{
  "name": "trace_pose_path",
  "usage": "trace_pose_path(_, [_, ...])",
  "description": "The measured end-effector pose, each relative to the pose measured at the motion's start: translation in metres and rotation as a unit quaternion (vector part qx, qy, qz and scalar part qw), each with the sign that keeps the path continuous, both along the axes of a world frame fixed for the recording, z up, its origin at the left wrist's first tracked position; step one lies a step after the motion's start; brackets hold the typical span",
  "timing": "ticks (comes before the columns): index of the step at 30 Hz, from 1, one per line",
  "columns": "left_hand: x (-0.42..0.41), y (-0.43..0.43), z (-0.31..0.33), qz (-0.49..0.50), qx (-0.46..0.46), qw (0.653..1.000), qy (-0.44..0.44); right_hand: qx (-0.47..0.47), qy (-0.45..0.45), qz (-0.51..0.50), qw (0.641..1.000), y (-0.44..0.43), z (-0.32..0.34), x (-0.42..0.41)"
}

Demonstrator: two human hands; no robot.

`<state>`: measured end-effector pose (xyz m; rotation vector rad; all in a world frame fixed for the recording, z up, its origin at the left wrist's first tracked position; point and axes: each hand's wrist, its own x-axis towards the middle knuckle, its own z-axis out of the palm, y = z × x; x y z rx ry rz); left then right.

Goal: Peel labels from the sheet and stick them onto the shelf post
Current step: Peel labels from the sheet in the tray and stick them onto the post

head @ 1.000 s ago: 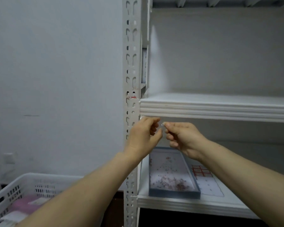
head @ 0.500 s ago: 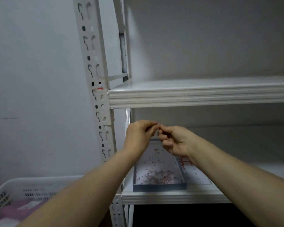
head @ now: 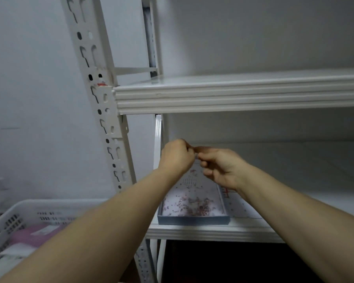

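Label sheet (head: 239, 205): white, with a few red squares at its near corner, flat on the lower shelf (head: 213, 231), touching the right side of a shallow blue tray (head: 192, 220), partly covered by the right wrist. Inside the tray, a white sheet strewn with small reddish scraps.

Shelf post (head: 108, 127): white metal, punched with keyhole slots, leaning across the left of the view, well apart from both hands. One small red mark (head: 101, 84) on the post, just above the bracket that carries the upper shelf (head: 233, 94); too small to say whether a label.

Left hand (head: 177, 156) and right hand (head: 221, 168): raised together above the tray, between the two shelves, fingertips meeting. Right thumb and forefinger pinched on a tiny pale scrap (head: 196, 155), too blurred to name. Left fingers curled tight against the same spot, back of the hand toward the camera; cannot tell whether gripping the scrap as well.

Lower left: white slotted plastic basket (head: 29, 207) holding something pink (head: 27, 237) and pale papers. Behind everything, a plain pale wall (head: 29, 119).
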<state>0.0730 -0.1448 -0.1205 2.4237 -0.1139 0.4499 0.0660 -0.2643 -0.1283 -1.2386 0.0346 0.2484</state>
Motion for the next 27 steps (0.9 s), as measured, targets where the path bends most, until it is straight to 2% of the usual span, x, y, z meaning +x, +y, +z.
trace_pose_path(3, [0.008,0.003,-0.005,0.021,-0.030,0.999,0.039,-0.052,-0.009,0.014,0.999,0.008,-0.008,0.005])
trace_pose_path(5, [0.012,0.007,-0.008,0.029,-0.098,0.992,0.070,-0.069,-0.016,0.018,0.997,0.012,-0.011,0.007])
trace_pose_path(8, [0.016,0.011,-0.013,0.029,-0.220,0.969,0.105,-0.027,0.006,0.026,0.999,0.014,-0.014,0.011])
trace_pose_path(12, [0.020,0.013,-0.015,0.028,-0.303,0.939,0.162,0.021,0.049,0.021,0.998,0.015,-0.018,0.019])
trace_pose_path(18, [0.029,0.012,-0.021,0.008,-0.276,0.942,0.191,0.011,0.048,-0.003,0.999,0.009,-0.022,0.026])
trace_pose_path(24, [0.034,0.018,-0.028,0.017,-0.232,0.960,0.155,-0.028,0.060,-0.038,0.997,0.006,-0.028,0.031])
trace_pose_path(27, [0.033,0.019,-0.028,0.009,-0.253,0.951,0.180,-0.054,0.058,-0.045,0.996,0.005,-0.029,0.033])
